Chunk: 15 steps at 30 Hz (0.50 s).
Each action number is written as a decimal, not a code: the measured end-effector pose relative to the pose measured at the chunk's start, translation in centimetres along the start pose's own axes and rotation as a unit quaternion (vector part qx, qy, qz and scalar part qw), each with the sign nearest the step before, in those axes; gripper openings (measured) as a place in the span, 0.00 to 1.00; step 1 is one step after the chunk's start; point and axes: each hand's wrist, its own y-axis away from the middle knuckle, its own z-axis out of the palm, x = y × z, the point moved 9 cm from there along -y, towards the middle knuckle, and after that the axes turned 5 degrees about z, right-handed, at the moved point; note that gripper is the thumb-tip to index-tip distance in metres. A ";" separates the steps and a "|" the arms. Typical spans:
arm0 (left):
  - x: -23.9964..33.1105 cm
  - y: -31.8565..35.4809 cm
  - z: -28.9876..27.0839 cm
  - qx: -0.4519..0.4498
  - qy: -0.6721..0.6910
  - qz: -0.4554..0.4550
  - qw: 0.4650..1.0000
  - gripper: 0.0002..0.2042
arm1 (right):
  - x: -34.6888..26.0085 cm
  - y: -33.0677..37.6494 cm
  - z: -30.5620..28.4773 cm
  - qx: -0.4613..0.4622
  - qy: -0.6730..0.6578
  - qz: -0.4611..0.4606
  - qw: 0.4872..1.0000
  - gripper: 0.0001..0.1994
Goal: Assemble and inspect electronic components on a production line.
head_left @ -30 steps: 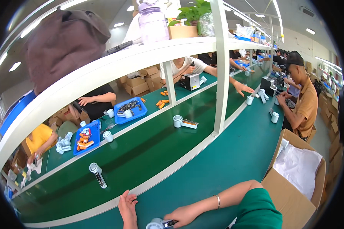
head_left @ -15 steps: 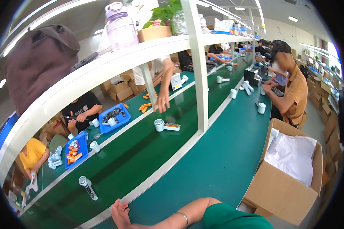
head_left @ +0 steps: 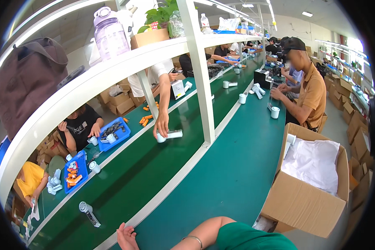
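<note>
My right hand (head_left: 127, 236) comes in from the lower edge under a green sleeve (head_left: 254, 238), with a thin bangle at the wrist. It is empty, its fingers loosely bent and apart, beside the metal rail (head_left: 152, 204) between the belt and the near worktop. Nearest to it on the green belt (head_left: 125, 179) lies a pale blue device (head_left: 88, 213) with a round head and an open handle showing a dark circuit board. My left hand is not in view. Across the belt, another person's hand (head_left: 162, 123) grips a similar device (head_left: 175, 133).
A cardboard box (head_left: 304, 208) with white paper stands at the right. Blue trays (head_left: 82, 177) of orange-and-white parts and dark boards sit on the far side. A white post (head_left: 200, 79) and shelf (head_left: 125, 68) cross the view. A co-worker in tan (head_left: 310, 91) sits farther along.
The person across has lowered a hand onto the middle device and now grips it; its orange part no longer shows. The whole view has shifted somewhat. My right hand stays by the rail.
</note>
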 end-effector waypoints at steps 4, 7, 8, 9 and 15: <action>-0.4 0.0 -0.8 -0.015 0.043 -0.009 0.999 0.29 | 2.2 -0.3 -2.3 -0.033 -0.083 0.202 0.975 0.12; -1.7 -0.4 -2.4 -0.042 -0.229 0.080 0.969 0.30 | 2.3 -0.5 -3.9 -0.017 -0.092 0.246 0.965 0.12; -0.8 -0.3 -0.7 -0.058 -0.091 0.053 0.993 0.30 | 2.4 -0.2 -4.5 -0.010 -0.089 0.256 0.963 0.13; 0.2 0.0 0.5 -0.067 0.045 0.024 0.996 0.30 | 2.5 -0.2 -4.9 -0.005 -0.090 0.261 0.961 0.13; 0.4 0.5 0.2 -0.027 0.008 0.037 0.999 0.33 | 2.5 -0.1 -6.4 0.013 -0.089 0.295 0.951 0.17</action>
